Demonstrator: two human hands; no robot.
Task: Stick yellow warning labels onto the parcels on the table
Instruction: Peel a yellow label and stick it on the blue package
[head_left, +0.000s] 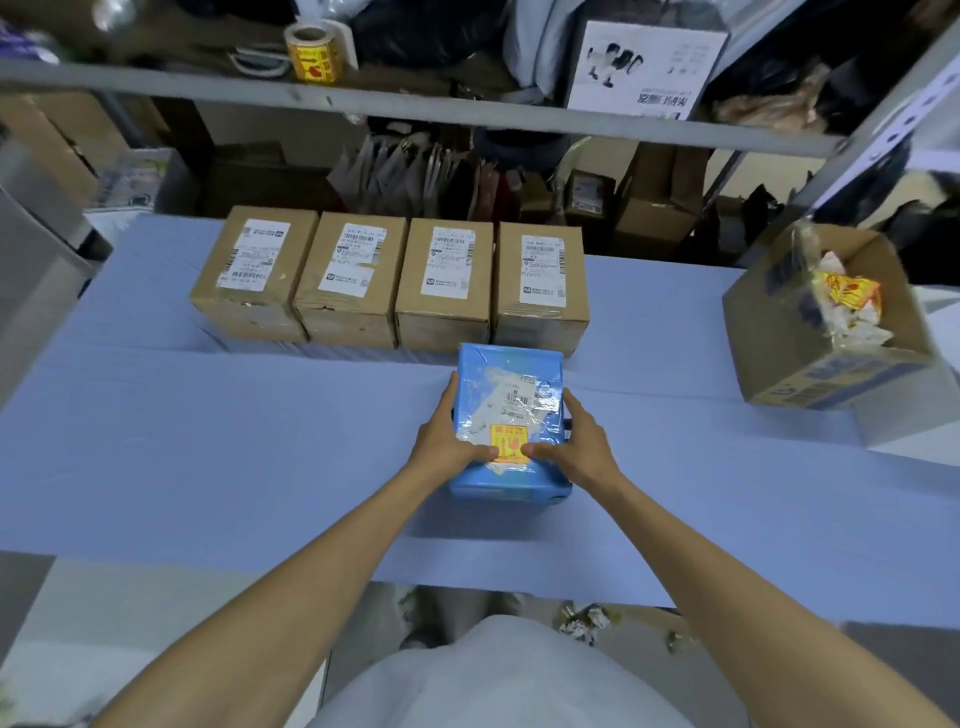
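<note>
Glossy plastic-wrapped blue parcel (511, 410); matt cardboard boxes (441, 283); smooth cloth-covered table (208, 441).

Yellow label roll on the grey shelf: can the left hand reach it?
Probably, once freed: the left hand grips the blue wrapped parcel; the yellow label roll sits unblocked on the grey shelf.

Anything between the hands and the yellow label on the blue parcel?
Nothing visible. The left hand and right hand grip the blue parcel at its sides, both thumbs pressing directly on the yellow label.
</note>
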